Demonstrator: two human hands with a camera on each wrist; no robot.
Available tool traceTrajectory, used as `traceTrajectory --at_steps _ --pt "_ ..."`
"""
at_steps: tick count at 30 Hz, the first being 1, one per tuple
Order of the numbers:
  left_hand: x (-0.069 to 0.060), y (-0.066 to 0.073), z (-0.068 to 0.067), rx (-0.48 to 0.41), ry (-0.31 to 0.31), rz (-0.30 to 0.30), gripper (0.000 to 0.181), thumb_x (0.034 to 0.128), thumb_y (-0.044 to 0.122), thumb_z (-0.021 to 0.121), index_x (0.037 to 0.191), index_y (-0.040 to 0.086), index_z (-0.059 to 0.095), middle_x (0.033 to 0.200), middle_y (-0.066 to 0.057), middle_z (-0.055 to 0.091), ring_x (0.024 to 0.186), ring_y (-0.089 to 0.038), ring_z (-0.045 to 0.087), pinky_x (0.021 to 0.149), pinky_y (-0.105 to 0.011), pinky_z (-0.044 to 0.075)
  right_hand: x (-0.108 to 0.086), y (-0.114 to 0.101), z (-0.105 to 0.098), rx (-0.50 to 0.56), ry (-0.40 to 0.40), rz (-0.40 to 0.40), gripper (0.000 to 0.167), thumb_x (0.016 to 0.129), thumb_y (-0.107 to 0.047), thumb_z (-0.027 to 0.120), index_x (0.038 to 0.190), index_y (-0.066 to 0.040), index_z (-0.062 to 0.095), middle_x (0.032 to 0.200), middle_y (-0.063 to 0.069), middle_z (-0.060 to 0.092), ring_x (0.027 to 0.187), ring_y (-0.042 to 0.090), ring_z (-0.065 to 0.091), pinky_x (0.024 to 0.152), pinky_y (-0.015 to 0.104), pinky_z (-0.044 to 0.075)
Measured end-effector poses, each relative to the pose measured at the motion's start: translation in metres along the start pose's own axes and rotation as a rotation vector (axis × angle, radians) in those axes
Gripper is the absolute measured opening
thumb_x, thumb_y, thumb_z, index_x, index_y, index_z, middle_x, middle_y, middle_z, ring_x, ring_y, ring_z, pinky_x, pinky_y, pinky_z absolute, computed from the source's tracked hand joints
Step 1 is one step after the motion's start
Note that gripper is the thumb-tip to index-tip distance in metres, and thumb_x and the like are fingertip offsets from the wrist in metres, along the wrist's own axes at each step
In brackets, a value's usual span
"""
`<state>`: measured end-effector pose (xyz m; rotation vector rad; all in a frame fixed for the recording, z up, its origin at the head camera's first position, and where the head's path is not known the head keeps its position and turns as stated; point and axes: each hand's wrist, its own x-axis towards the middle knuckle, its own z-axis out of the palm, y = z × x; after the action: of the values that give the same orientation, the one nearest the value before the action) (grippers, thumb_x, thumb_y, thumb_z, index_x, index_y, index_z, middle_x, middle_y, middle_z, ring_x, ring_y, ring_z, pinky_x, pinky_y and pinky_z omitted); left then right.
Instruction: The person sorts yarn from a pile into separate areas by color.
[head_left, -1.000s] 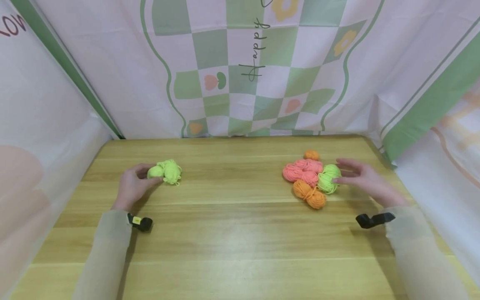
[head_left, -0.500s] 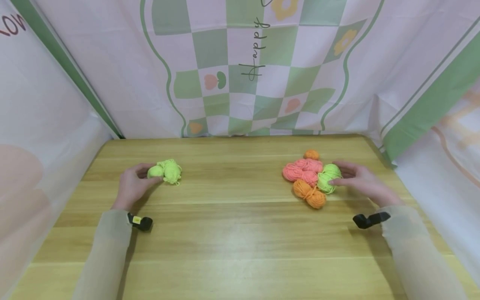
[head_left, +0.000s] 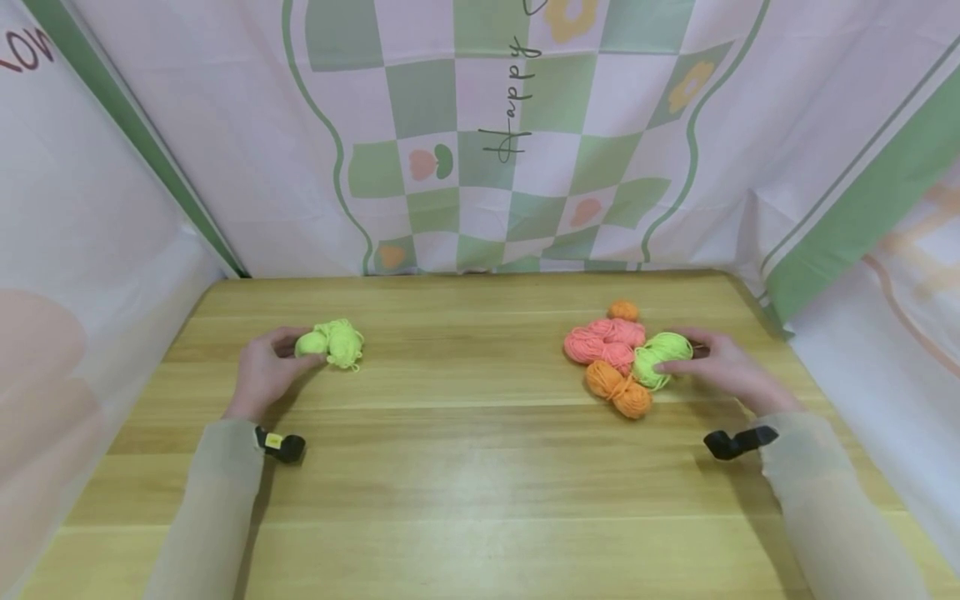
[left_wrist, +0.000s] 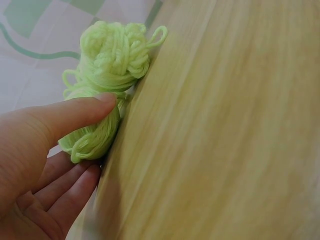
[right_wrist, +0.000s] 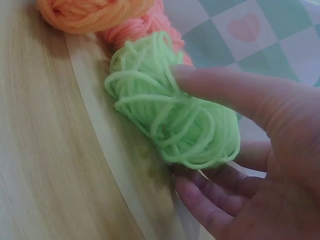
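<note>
On the left of the table, the left hand (head_left: 266, 371) holds a yellow-green yarn bundle (head_left: 342, 343) by its near end; in the left wrist view the thumb lies over the yarn (left_wrist: 112, 57) and the fingers are beneath it. At the right, the right hand (head_left: 731, 371) grips another yellow-green yarn ball (head_left: 660, 360), thumb on its near side. The right wrist view shows that ball (right_wrist: 170, 110) between thumb and fingers, tilted, its near end above the fingers. It touches the pink yarn (head_left: 603, 343) and lies close to the orange bundle (head_left: 618, 389).
A small orange yarn ball (head_left: 622, 310) lies behind the pink yarn. The wooden table (head_left: 465, 467) meets a printed curtain (head_left: 480, 167) at its back edge, and cloth hangs on both sides.
The right hand has moved slightly left, its thumb farther over the yellow-green ball, which has turned and tilted with its right end raised. The left hand and its yarn have stayed put.
</note>
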<state>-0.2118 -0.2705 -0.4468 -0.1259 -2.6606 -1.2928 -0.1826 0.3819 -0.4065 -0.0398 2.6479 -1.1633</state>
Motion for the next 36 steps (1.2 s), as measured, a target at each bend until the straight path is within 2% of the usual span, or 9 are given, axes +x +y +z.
traceTrajectory --at_steps 4,10,14,17,20,23,31,36 --pt "0.0 0.0 0.0 0.0 -0.002 -0.001 0.049 0.083 0.017 0.087 0.124 -0.002 0.068 0.12 -0.023 0.068 0.106 -0.038 0.067 0.093 -0.049 0.055 -0.001 0.002 -0.001 -0.025 0.012 0.006 0.084 0.091 -0.039 0.078 0.151 0.006 0.039 0.144 0.033 0.046 0.123 0.047 0.051 0.102 0.062 0.044" --pt "-0.001 0.001 0.0 0.001 -0.004 0.001 0.05 0.0833 0.018 0.087 0.124 -0.002 0.067 0.12 -0.024 0.068 0.106 -0.038 0.067 0.093 -0.049 0.055 -0.006 0.0 -0.006 -0.04 0.004 -0.012 0.083 0.093 -0.041 0.075 0.153 0.003 0.038 0.152 0.035 0.034 0.133 0.056 0.039 0.106 0.069 0.036" --pt "-0.002 0.003 0.0 -0.002 -0.005 -0.001 0.049 0.0838 0.017 0.087 0.125 -0.002 0.067 0.121 -0.024 0.068 0.106 -0.038 0.067 0.093 -0.049 0.055 -0.009 -0.002 -0.011 -0.071 0.006 -0.033 0.077 0.095 -0.041 0.073 0.152 0.001 0.041 0.152 0.036 0.035 0.13 0.056 0.043 0.103 0.067 0.04" --pt "-0.003 0.004 -0.001 -0.005 -0.005 -0.004 0.049 0.0838 0.016 0.087 0.125 -0.002 0.067 0.121 -0.024 0.068 0.107 -0.038 0.067 0.093 -0.049 0.055 -0.011 -0.003 -0.012 -0.106 0.018 -0.053 0.072 0.096 -0.038 0.073 0.148 0.003 0.046 0.146 0.035 0.044 0.124 0.053 0.051 0.099 0.059 0.049" --pt "-0.003 0.004 -0.001 -0.005 -0.005 -0.006 0.05 0.0839 0.016 0.087 0.125 -0.002 0.066 0.121 -0.024 0.068 0.107 -0.038 0.067 0.093 -0.049 0.055 -0.012 -0.004 -0.012 -0.135 0.036 -0.071 0.068 0.095 -0.036 0.074 0.144 0.004 0.05 0.138 0.032 0.054 0.117 0.046 0.058 0.091 0.04 0.056" --pt "-0.003 0.004 -0.001 -0.005 -0.005 -0.007 0.05 0.0841 0.017 0.087 0.125 -0.002 0.066 0.122 -0.024 0.068 0.107 -0.038 0.067 0.093 -0.049 0.055 -0.014 -0.006 -0.013 -0.15 0.056 -0.089 0.063 0.094 -0.035 0.076 0.14 0.004 0.055 0.131 0.027 0.061 0.112 0.037 0.061 0.082 0.023 0.052" --pt "-0.004 0.004 -0.001 0.0 -0.001 0.001 0.049 0.0841 0.017 0.087 0.125 -0.002 0.067 0.121 -0.023 0.068 0.106 -0.036 0.067 0.091 -0.043 0.056 -0.018 -0.012 -0.017 -0.153 0.116 -0.161 0.052 0.092 -0.028 0.079 0.128 0.005 0.062 0.12 0.024 0.066 0.096 0.019 0.062 0.077 0.015 0.051" --pt "-0.003 0.004 0.0 -0.005 -0.001 -0.002 0.049 0.084 0.016 0.086 0.125 -0.003 0.067 0.121 -0.024 0.068 0.106 -0.037 0.068 0.092 -0.045 0.056 -0.021 -0.017 -0.023 -0.171 0.16 -0.204 0.054 0.091 -0.028 0.08 0.131 0.003 0.061 0.126 0.026 0.063 0.1 0.016 0.059 0.078 0.008 0.047"
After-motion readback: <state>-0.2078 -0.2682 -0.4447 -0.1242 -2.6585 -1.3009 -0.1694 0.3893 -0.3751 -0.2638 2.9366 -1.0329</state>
